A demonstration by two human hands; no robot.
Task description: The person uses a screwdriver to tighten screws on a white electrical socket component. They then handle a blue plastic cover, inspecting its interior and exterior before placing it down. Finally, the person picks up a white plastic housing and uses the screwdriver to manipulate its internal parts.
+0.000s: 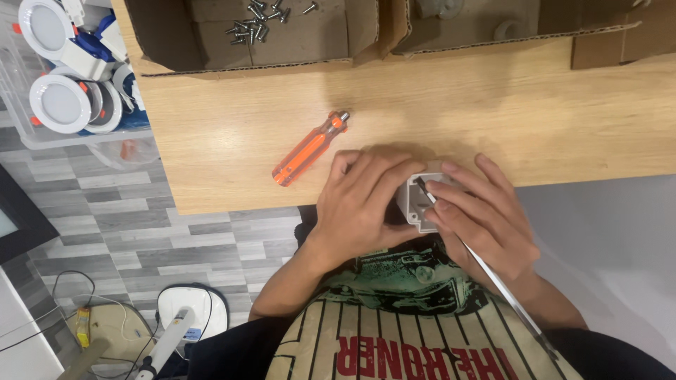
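My left hand (362, 204) wraps around a small grey plastic box (420, 204) at the near edge of the wooden table (422, 112). My right hand (486, 211) holds the box from the other side and pinches a thin black-and-white cable (493, 278) that runs from the box down over my shirt. An orange-handled screwdriver (308, 149) lies on the table, up and left of my left hand, untouched.
An open cardboard box (176, 49) with several loose screws (253, 28) sits at the table's far edge, a second box (493, 28) beside it. A clear bin (42, 137) of round white lamps stands to the left over tiled floor.
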